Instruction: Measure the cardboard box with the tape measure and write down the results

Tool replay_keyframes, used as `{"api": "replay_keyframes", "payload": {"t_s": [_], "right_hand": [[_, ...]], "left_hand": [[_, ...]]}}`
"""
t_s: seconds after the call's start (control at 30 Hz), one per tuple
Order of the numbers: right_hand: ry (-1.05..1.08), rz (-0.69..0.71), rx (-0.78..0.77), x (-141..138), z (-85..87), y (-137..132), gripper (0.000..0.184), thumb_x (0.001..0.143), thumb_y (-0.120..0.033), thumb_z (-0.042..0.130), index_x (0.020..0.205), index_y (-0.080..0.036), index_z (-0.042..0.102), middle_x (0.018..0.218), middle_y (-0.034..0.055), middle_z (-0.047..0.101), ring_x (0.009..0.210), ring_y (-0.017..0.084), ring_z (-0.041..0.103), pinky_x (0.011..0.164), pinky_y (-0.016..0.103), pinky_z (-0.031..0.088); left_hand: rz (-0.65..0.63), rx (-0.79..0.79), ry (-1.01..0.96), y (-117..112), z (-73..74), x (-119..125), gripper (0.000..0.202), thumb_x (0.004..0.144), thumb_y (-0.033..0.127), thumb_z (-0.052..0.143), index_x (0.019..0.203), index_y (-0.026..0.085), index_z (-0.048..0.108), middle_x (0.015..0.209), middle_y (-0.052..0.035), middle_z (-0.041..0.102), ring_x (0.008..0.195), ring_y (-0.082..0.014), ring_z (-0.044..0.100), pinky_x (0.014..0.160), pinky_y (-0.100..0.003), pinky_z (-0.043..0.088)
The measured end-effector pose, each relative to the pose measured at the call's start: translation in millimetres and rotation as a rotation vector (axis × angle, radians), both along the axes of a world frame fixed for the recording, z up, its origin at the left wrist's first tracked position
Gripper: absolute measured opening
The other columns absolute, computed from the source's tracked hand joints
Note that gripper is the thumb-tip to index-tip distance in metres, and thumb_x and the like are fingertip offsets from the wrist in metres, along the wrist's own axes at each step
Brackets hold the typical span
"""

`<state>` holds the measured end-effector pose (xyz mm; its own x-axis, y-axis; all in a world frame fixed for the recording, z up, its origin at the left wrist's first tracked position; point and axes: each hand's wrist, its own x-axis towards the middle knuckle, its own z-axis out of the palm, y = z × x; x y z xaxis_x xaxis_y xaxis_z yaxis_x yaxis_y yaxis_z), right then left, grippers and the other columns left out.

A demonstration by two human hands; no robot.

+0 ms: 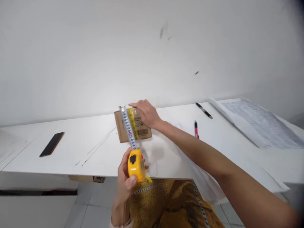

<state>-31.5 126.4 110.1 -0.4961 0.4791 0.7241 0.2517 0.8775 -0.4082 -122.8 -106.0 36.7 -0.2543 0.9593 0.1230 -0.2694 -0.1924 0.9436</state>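
Observation:
My left hand (125,177) is wrapped round a yellow tape measure (136,166) close to the table's front edge. Out of its case runs the metal blade (128,128), across the top of a small brown cardboard box (121,133). The blade's hooked end lies by the box's far edge. Yellow tape and a printed label show on the box. My right hand (147,113) grips the box at its far right side, index finger stretched left toward the blade's end. Its thumb is hidden.
A dark phone (52,144) lies left on the white table (95,158). To the right are a black pen (203,110), a red pen (196,129) and written papers (258,123). A white wall (95,63) rises behind the table.

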Motion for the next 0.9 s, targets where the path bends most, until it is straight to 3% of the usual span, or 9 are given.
{"api": "replay_keyframes", "payload": {"t_s": [0.07,0.17,0.27,0.4,0.47,0.53,0.67,0.8,0.9], "right_hand": [[-0.041,-0.022,0.087,1.5,-18.9,-18.2,0.041,0.096,-0.017,0.032,0.121,-0.023,0.065,0.111,0.0098,0.067,0.101,0.026,0.053,0.094,0.046,0.045],[-0.113,0.083,0.186,7.2,-48.0,-44.3,0.037,0.096,-0.02,0.04,0.121,-0.032,0.064,0.124,0.0055,0.065,0.118,0.026,0.05,0.105,0.048,0.04],[-0.087,0.168,0.088,27.9,-56.2,-59.2,0.04,0.097,-0.019,0.038,0.128,-0.031,0.059,0.13,0.0059,0.063,0.129,0.024,0.046,0.112,0.05,0.036],[0.192,0.134,-0.419,87.2,-26.8,-66.7,0.043,0.104,-0.037,0.027,0.139,-0.029,0.049,0.125,0.0085,0.063,0.114,0.022,0.058,0.097,0.045,0.05],[0.312,0.199,-0.567,123.4,-7.3,-70.6,0.047,0.104,-0.045,0.025,0.132,-0.025,0.057,0.105,0.0077,0.068,0.085,0.018,0.064,0.084,0.04,0.054],[0.341,0.203,-0.648,156.5,8.2,-75.8,0.039,0.097,-0.049,0.046,0.119,-0.023,0.065,0.081,0.0036,0.065,0.071,0.016,0.06,0.068,0.033,0.054],[0.446,0.056,-0.654,199.2,23.6,-88.2,0.021,0.09,-0.042,0.063,0.098,-0.026,0.072,0.064,-0.0011,0.057,0.055,0.013,0.052,0.051,0.029,0.047],[0.396,0.012,-0.573,209.6,26.6,-102.5,0.018,0.087,-0.039,0.067,0.074,-0.025,0.069,0.07,0.0019,0.064,0.061,0.015,0.058,0.053,0.031,0.049],[0.311,0.005,-0.517,214.3,22.0,-102.9,0.019,0.089,-0.036,0.063,0.074,-0.024,0.067,0.071,0.0015,0.066,0.064,0.015,0.059,0.057,0.031,0.05]], "left_hand": [[0.05,-0.018,-0.023,-21.8,5.2,4.8,0.093,0.057,0.061,0.082,0.138,0.026,0.053,0.117,-0.011,0.068,0.097,-0.0362,0.067,0.079,-0.048,0.061],[0.101,-0.152,0.012,-46.3,9.1,12.9,0.095,0.052,0.064,0.083,0.136,0.029,0.056,0.123,-0.0098,0.067,0.101,-0.0408,0.067,0.077,-0.05,0.062],[0.085,-0.244,0.063,-55.8,4.8,23.0,0.094,0.049,0.067,0.084,0.133,0.031,0.059,0.122,-0.0085,0.068,0.103,-0.0422,0.067,0.078,-0.05,0.061],[-0.035,-0.203,0.085,-50.9,-4.5,33.8,0.089,0.052,0.062,0.084,0.131,0.029,0.062,0.123,-0.0096,0.068,0.111,-0.042,0.063,0.088,-0.048,0.057],[-0.126,-0.157,0.176,-43.6,-3.4,37.3,0.081,0.056,0.053,0.084,0.13,0.027,0.063,0.126,-0.0104,0.065,0.116,-0.0411,0.06,0.094,-0.046,0.053],[-0.238,-0.13,0.319,-33.1,3.8,41.3,0.077,0.059,0.04,0.083,0.132,0.026,0.062,0.13,-0.0108,0.061,0.119,-0.0398,0.057,0.094,-0.044,0.052],[-0.41,-0.023,0.556,-0.2,29.4,55.3,0.081,0.059,0.022,0.078,0.137,0.029,0.056,0.13,-0.0096,0.058,0.113,-0.0346,0.057,0.09,-0.04,0.053],[-0.462,0.121,0.614,41.0,56.1,75.9,0.08,0.064,0.023,0.077,0.139,0.031,0.053,0.126,-0.0086,0.06,0.105,-0.03,0.057,0.085,-0.038,0.052],[-0.458,0.167,0.586,69.3,72.8,89.4,0.089,0.069,0.026,0.079,0.148,0.033,0.04,0.13,-0.0098,0.058,0.107,-0.0294,0.057,0.084,-0.037,0.051]]}}
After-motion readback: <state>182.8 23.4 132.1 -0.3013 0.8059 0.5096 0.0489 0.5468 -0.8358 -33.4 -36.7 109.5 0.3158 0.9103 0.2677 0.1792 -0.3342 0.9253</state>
